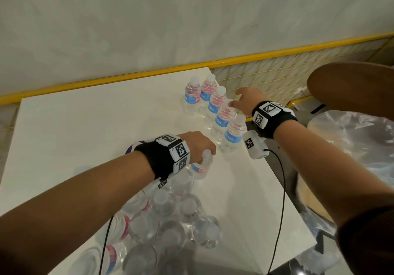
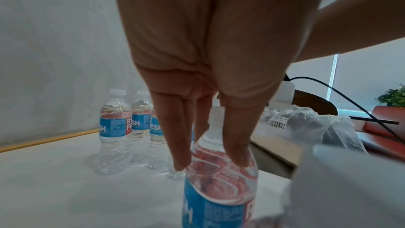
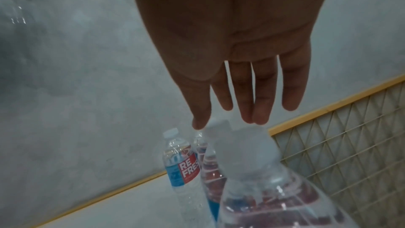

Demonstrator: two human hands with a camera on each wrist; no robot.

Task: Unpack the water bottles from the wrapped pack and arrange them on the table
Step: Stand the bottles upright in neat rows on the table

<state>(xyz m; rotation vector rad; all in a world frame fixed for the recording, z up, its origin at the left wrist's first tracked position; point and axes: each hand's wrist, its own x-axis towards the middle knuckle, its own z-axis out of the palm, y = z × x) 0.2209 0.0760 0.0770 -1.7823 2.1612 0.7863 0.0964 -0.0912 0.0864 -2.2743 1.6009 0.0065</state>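
Our left hand [image 1: 200,146] grips a bottle [image 1: 201,166] by its neck at frame centre, above the pack [image 1: 170,221]. Upper right, our right hand [image 1: 245,102], fingers spread and empty, hovers over the row [image 1: 217,108].

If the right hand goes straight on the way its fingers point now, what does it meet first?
Probably the white cap of the fourth bottle in the row: the right hand hovers open just beside it. Depth is unclear.

Bright, soft, even in head view; wide-angle bending at edges. Right wrist view dim, grainy, foreground blurred.
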